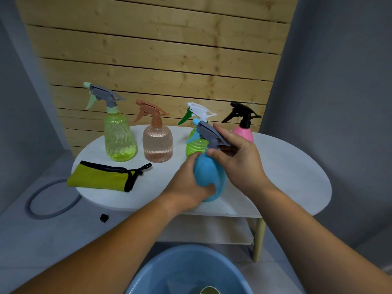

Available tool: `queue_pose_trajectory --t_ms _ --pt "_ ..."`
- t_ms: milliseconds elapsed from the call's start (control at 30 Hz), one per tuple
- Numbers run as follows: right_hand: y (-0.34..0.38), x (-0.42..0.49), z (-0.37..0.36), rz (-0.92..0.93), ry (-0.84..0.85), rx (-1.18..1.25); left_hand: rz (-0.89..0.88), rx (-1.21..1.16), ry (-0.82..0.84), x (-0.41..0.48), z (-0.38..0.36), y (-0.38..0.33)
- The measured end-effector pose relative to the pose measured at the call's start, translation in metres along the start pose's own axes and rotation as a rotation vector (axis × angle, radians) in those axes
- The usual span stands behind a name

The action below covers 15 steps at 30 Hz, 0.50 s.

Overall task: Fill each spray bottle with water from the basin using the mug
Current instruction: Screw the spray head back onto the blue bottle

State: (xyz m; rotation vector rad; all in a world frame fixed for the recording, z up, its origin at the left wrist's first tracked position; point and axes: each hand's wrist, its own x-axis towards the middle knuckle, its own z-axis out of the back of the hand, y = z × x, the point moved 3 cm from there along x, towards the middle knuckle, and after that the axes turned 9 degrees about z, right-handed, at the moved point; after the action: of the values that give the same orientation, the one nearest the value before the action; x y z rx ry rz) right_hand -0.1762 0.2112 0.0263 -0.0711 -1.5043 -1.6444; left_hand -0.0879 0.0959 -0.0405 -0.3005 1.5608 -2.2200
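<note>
A blue spray bottle point(209, 172) with a grey trigger head stands near the front of the white oval table point(286, 172). My left hand point(186, 183) grips its body from the left. My right hand point(235, 158) grips the grey spray head and neck from the right. Behind stand a tall light-green bottle point(119, 139), a peach ribbed bottle point(158, 143), a green ribbed bottle point(195, 143) with a white head, and a pink bottle point(244, 132) with a black head. The blue basin point(169, 270) lies at the bottom edge, with part of the mug point(210, 290) showing in it.
A folded yellow-green cloth point(101, 177) with black trim lies on the table's left side. A grey ring point(48, 200) and a small black cap point(104, 217) lie on the floor to the left. A wooden slat wall stands behind the table, and a lower shelf sits under it.
</note>
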Motion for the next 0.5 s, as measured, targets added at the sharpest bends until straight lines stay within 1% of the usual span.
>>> queue_pose_trajectory --t_ms 133,200,300,333,467,500 --pt "-0.0001 0.0006 -0.0001 0.003 -0.008 -0.013 0.017 0.112 -0.189 -0.0025 0.0026 -0.0022" --pt "0.0003 0.0008 -0.0012 0.003 -0.004 -0.012 0.017 0.091 -0.151 0.0002 -0.0005 0.0000" --pt "-0.0003 0.0013 -0.0019 0.004 -0.003 -0.008 0.015 0.000 0.006 0.0027 -0.0016 0.0033" --pt "-0.0009 0.0012 -0.0017 0.001 -0.004 -0.009 0.005 -0.002 0.008 0.0025 -0.0004 0.0025" --pt "-0.0016 0.0013 -0.0018 -0.005 -0.011 -0.015 0.003 0.063 -0.158 0.0023 0.0017 -0.0002" --pt "-0.0015 0.0013 -0.0023 -0.003 -0.008 -0.015 0.004 0.065 -0.158 0.0028 0.0005 0.0000"
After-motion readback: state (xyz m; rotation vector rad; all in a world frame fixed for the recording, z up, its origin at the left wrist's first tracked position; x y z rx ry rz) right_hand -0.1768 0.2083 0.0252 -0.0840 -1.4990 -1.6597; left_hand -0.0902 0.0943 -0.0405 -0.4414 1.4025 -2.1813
